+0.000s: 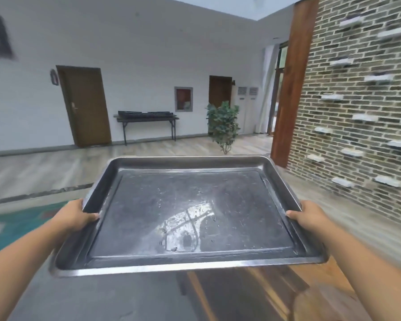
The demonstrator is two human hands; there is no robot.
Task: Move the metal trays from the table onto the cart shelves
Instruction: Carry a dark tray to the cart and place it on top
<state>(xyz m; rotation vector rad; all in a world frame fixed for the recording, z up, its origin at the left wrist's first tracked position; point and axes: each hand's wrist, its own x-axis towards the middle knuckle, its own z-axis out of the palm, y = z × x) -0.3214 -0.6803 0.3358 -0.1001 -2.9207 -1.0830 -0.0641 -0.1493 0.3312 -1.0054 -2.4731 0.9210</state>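
Note:
A large, empty rectangular metal tray [190,212] is held level in the air in front of me. My left hand [75,215] grips its left rim with the thumb on top. My right hand [310,217] grips the right rim the same way. The fingers of both hands are hidden under the tray. No cart is in view.
A dark table [147,118] with dark flat items on it stands against the far white wall between two brown doors. A potted plant [222,125] stands to its right. A brick wall [357,100] runs along the right. Wooden furniture [252,295] lies below the tray.

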